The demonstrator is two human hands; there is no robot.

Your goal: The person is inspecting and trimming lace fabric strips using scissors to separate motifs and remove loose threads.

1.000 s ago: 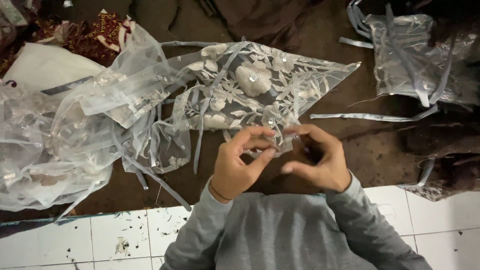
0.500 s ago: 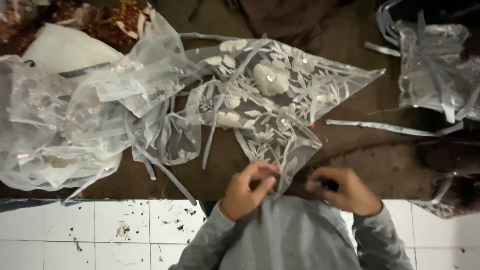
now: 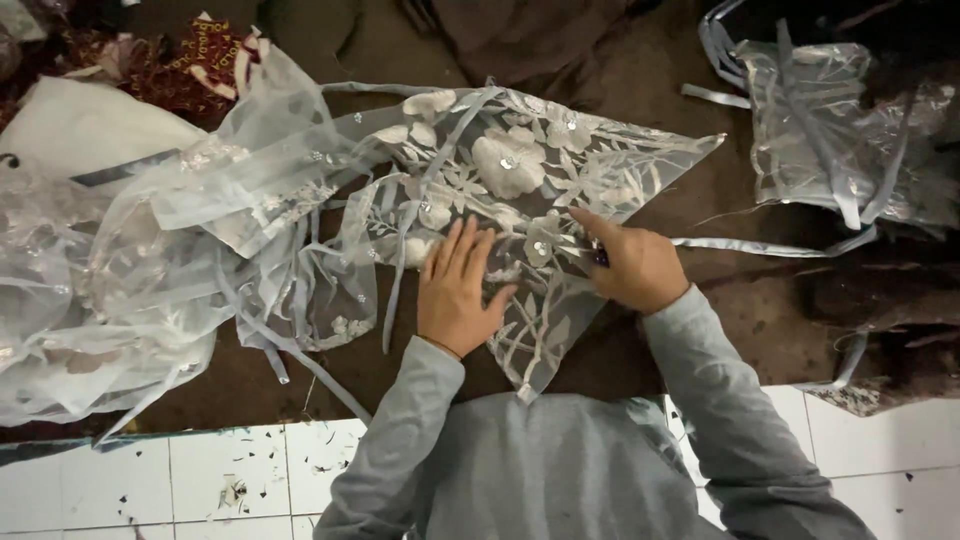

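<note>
Embroidered lace panel (image 3: 520, 190): sheer grey net with white floral appliqué and sequins, lying flat on the dark brown floor mat (image 3: 700, 330), pointed corner toward the person.

Left hand (image 3: 455, 290) is spread wide, palm down, pressing the lace flat. Right hand (image 3: 630, 262) is half curled on the lace's right edge, index finger extended; something small and dark shows under the fingers, cannot tell what it is or whether it's gripped.

Handling, my read: very light, limp, no stiffness, so it will bunch and slide on the mat. Net looks snag-prone and sequins could pull off. Best hold is flat palm pressure or a pinch at the denser embroidered edge, not the bare net.

Hard to make out:
- Heap of sheer fabric (image 3: 110, 260) at left, layers indistinguishable.
- Second lace bundle with ribbon strips (image 3: 830, 140) at top right, partly in shadow.
- Panel's near tip meets the grey sweater (image 3: 540, 470).
- White tiled floor (image 3: 180, 480) with scraps at the bottom.
</note>
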